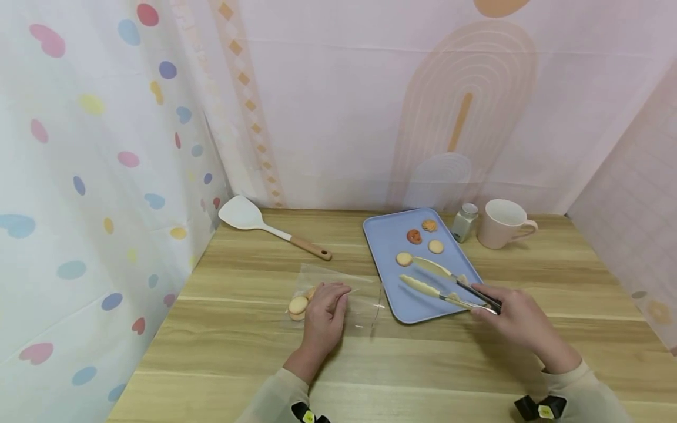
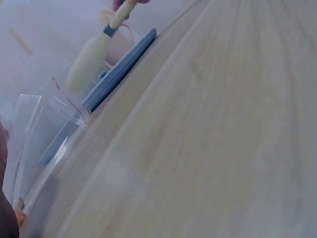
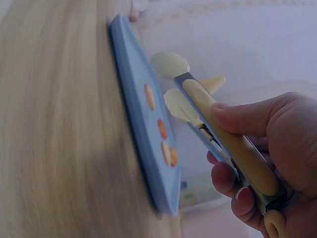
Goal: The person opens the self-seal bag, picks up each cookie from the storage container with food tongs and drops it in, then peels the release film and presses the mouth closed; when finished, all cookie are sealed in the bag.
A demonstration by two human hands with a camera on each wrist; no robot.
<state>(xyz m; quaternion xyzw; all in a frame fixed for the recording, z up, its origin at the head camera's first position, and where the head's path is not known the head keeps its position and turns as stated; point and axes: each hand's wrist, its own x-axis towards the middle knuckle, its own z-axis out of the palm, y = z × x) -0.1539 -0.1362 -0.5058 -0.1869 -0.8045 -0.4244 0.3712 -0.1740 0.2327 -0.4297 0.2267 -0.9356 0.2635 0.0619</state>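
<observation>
My right hand (image 1: 520, 320) grips a pair of kitchen tongs (image 3: 237, 153) with cream tips, held above the blue tray (image 1: 378, 235). The tong tips are spread, with nothing between them. On the tray lie a pale round cookie (image 1: 404, 259), another pale cookie (image 1: 436, 246), a reddish-brown cookie (image 1: 414, 237) and a ridged cookie (image 1: 429, 225). My left hand (image 1: 325, 320) pinches a clear plastic bag (image 1: 362, 302) on the table. Inside the bag's left end are several cookies (image 1: 298, 305), partly hidden by that hand. The bag's mouth faces the tray.
A white spatula (image 1: 240, 212) with a wooden handle lies at the back left. Behind the tray's right side stand a small glass shaker (image 1: 465, 223) and a pale pink mug (image 1: 499, 226). Patterned curtains (image 1: 328, 106) bound the wooden table (image 1: 238, 352).
</observation>
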